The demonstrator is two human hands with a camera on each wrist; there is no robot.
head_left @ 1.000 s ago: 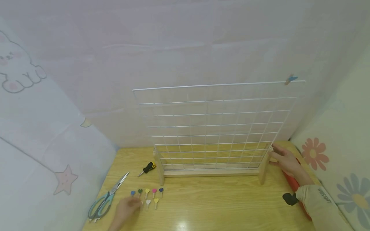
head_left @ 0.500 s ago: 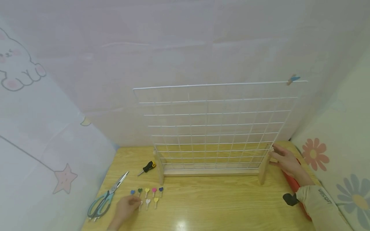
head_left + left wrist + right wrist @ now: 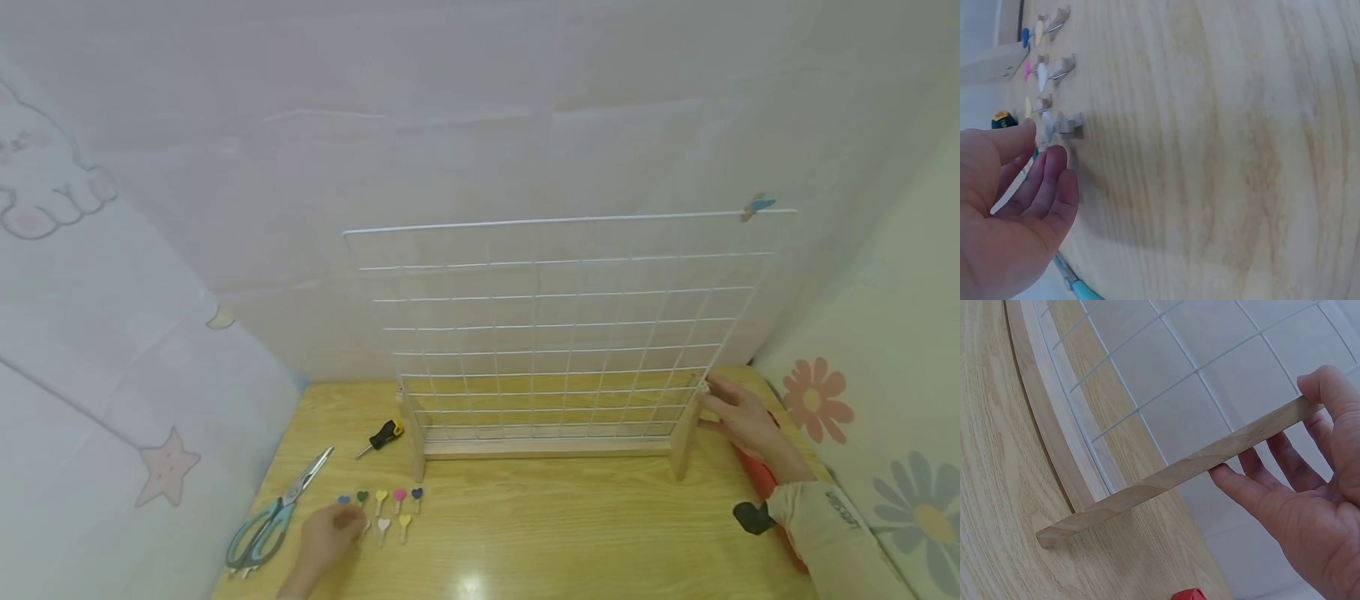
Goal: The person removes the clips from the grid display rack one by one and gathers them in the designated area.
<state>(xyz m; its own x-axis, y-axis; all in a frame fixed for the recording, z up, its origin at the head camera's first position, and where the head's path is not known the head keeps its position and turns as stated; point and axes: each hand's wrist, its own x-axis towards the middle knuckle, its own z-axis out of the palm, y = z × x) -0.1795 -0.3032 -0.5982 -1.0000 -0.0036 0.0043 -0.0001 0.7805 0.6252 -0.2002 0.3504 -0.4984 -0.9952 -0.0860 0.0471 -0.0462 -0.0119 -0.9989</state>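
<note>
My left hand (image 3: 324, 537) hovers low at the left end of the small heart clothespins, its fingers loosely bent. In the left wrist view, a gap shows between thumb and fingertips (image 3: 1055, 156), just beside the white heart clothespin (image 3: 1048, 126); no clothespin is plainly pinched. The blue clothespin (image 3: 343, 499) is partly covered by this hand. My right hand (image 3: 742, 421) grips the right wooden upright (image 3: 1210, 456) of the stand, thumb on one side and fingers on the other. A white wire grid (image 3: 534, 296) stands in it, with a blue clothespin (image 3: 759, 205) clipped at its top right.
Scissors (image 3: 281, 508) with teal handles lie left of the clothespins. A black and yellow screwdriver (image 3: 384, 436) lies by the left upright. A red object (image 3: 761, 479) sits partly under the right forearm. Printed cloth walls (image 3: 450, 125) surround the wooden table (image 3: 555, 533).
My left hand has shifted very slightly, staying by the white clothespin at the row's left end. The right hand keeps its grip on the upright.
</note>
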